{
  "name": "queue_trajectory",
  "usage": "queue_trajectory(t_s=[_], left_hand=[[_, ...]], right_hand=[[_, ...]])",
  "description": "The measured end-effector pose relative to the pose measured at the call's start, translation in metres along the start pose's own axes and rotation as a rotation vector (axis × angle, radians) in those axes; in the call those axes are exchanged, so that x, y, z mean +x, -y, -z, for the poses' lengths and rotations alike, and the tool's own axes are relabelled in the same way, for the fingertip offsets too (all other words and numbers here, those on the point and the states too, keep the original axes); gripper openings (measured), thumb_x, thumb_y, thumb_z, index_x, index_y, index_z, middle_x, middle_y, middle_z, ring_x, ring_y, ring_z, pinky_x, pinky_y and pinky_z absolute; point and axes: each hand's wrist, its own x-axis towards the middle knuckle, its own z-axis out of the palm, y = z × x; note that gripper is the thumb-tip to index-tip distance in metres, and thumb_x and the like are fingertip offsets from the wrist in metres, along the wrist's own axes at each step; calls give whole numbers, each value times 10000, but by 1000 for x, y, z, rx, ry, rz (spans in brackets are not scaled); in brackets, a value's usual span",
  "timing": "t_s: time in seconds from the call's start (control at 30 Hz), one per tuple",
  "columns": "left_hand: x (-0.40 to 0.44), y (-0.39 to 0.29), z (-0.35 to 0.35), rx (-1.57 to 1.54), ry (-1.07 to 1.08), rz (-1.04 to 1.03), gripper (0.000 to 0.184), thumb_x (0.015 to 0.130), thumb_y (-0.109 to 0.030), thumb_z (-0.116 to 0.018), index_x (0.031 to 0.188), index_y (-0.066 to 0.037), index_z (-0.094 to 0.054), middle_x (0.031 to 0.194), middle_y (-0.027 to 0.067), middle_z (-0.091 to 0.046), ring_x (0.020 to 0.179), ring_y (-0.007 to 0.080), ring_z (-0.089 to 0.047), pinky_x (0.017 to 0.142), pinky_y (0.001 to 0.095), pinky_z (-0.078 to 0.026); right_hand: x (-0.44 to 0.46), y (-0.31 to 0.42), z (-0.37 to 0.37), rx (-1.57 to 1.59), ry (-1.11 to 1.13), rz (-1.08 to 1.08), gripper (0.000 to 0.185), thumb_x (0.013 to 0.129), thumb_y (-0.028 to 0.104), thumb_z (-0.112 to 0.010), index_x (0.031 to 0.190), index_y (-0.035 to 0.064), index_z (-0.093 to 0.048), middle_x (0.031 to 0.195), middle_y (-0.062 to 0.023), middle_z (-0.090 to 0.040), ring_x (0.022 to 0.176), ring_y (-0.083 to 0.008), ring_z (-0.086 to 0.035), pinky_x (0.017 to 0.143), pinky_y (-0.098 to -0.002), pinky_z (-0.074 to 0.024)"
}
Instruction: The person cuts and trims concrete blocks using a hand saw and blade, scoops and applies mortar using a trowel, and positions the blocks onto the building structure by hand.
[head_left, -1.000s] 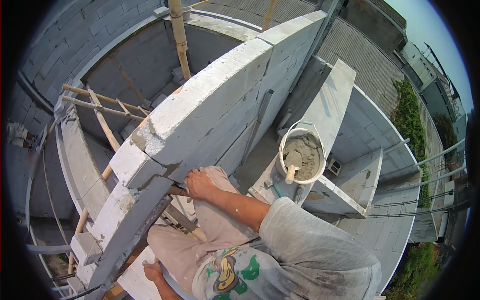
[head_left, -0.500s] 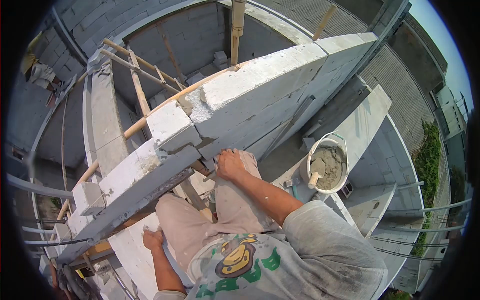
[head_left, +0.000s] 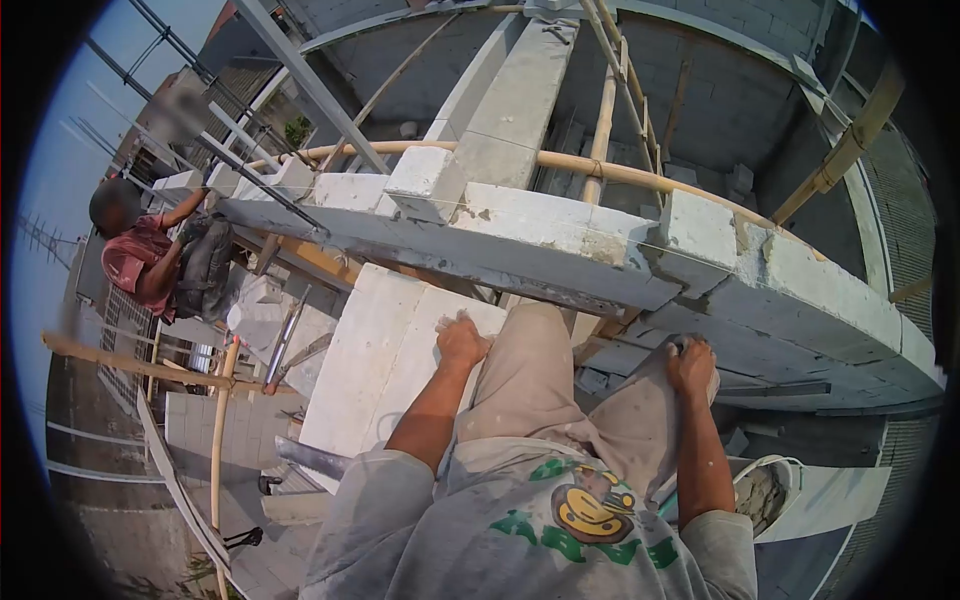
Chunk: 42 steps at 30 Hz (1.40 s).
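My left hand lies on the long white blocks beside my left knee, its fingers apart and holding nothing. Over at my right knee, my right hand has its fingers curled over the cloth. In front of both knees runs a wall of pale blocks. One loose-looking block stands on its top, and another block sits farther right. A bucket of grey mortar is partly hidden behind my right arm.
Another person in a red shirt crouches at the left end of the wall. Bamboo poles cross beyond it. A metal bar and a flat metal blade lie left of the white blocks. A drop opens at lower left.
The view has swung left, bringing the other person in red and the left end of the wall into sight. The bucket now appears at lower right. My hands remain by the white blocks and right knee.
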Motion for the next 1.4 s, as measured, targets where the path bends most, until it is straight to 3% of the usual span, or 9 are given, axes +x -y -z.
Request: queue_trajectory(t_s=[0.2, 0.27, 0.5, 0.73, 0.8, 0.9, 1.0, 1.33, 1.4], left_hand=[[-6, -9, 9, 68, -61, 6, 834, 705, -465, -765, 1293, 40, -456, 1221, 274, -577, 1220, 407, -501, 1020, 431, -403], [-2, -6, 5, 42, -21, 8, 831, 710, -463, -761, 1296, 41, -454, 1225, 279, -571, 1218, 412, -501, 1016, 433, -408], [-1, -7, 4, 35, 6, 25, 902, 734, -484, -732, 1372, 50, -385, 1307, 320, -493, 1309, 471, -375, 1079, 456, -343], [-5, -7, 7, 3, 23, 26, 955, 731, -512, -719, 1414, 38, -338, 1374, 383, -375, 1320, 514, -333, 1098, 461, -318], [-7, -6, 3, -17, -49, -2, 919, 724, -478, -728, 1369, 77, -381, 1298, 376, -459, 1297, 508, -373, 1088, 521, -293], [-8, -6, 2, -43, -85, -8, 914, 718, -460, -733, 1356, 96, -391, 1260, 381, -496, 1285, 510, -391, 1087, 552, -274], [-6, -5, -1, -37, -74, -3, 927, 717, -459, -732, 1370, 95, -376, 1274, 389, -478, 1292, 513, -380, 1094, 555, -263], [-8, -4, 3, -65, -21, -8, 904, 747, -464, -709, 1394, 65, -365, 1344, 414, -383, 1318, 527, -327, 1102, 553, -252], [-5, -5, 0, -9, -6, 19, 946, 739, -496, -712, 1415, 49, -338, 1373, 421, -330, 1302, 544, -336, 1086, 488, -316]], right_hand=[[-3, -3, -7, 6, -161, 111, 282, 764, 245, -694, 934, 22, -669, 1043, -170, -624, 1007, -369, -571, 868, -477, -421], [-1, 2, -1, 20, -52, 53, 249, 769, 232, -690, 910, 27, -668, 1030, -173, -626, 995, -370, -572, 856, -477, -422], [1, 14, 14, -7, 0, 71, 220, 776, 227, -685, 872, 29, -672, 945, -183, -640, 938, -378, -584, 823, -474, -428], [-3, 24, 26, -6, 59, -29, 343, 814, 261, -675, 1025, -8, -649, 1033, -238, -626, 980, -427, -581, 850, -486, -453], [-2, 21, 26, -15, 73, 5, 393, 821, 283, -676, 1056, -28, -634, 1050, -252, -622, 986, -439, -581, 855, -491, -455], [0, 18, 22, -37, 68, 0, 374, 822, 283, -675, 1030, -26, -640, 1034, -252, -623, 960, -442, -588, 831, -492, -462], [-3, 14, 10, 2, -80, 23, 224, 778, 215, -678, 863, 8, -674, 935, -199, -641, 917, -393, -591, 809, -480, -437], [0, 23, 22, 11, 2, 52, 195, 783, 213, -687, 851, 30, -688, 912, -227, -640, 868, -429, -608, 776, -495, -462], [-1, 28, 28, 8, -7, 29, 196, 780, 214, -690, 848, 30, -690, 911, -230, -641, 871, -432, -608, 771, -499, -461]])
